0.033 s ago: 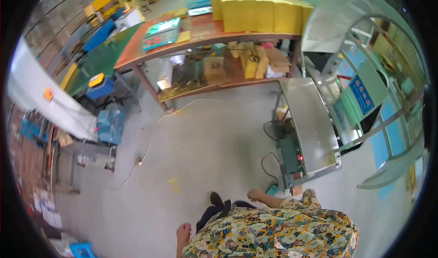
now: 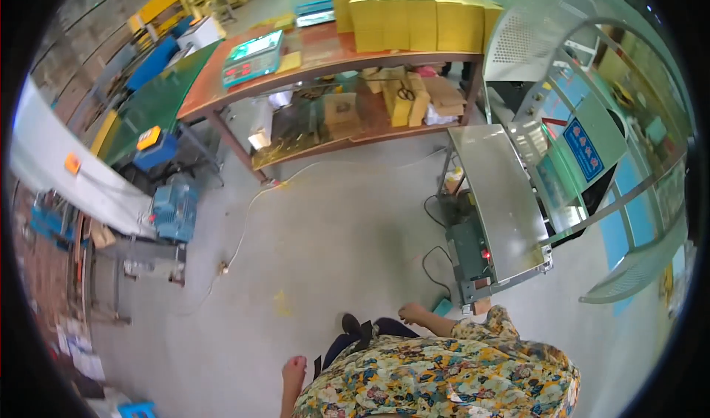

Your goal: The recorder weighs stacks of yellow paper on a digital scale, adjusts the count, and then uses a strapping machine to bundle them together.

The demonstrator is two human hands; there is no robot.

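My left hand [image 2: 294,368] hangs low beside my body with its fingers curled in, and nothing shows in it. Farther right, my right hand [image 2: 413,314] is held in front of my floral shirt [image 2: 444,377], its fingers also curled with nothing visible in them. Neither touches any object. Nearest to the right hand are a small teal block [image 2: 442,307] on the floor and the foot of a metal-topped stand [image 2: 499,203].
Ahead stands a long brown table [image 2: 296,76] bearing a scale [image 2: 253,59] and yellow stacks [image 2: 414,22]. A white cable [image 2: 240,244] crosses the floor. At right is a machine with a curved guard [image 2: 629,270]; at left, a blue motor [image 2: 175,209]. Someone in blue is beyond the table.
The view has shifted slightly, so the table and scale appear a little farther left. Both hands keep nearly the same pose.
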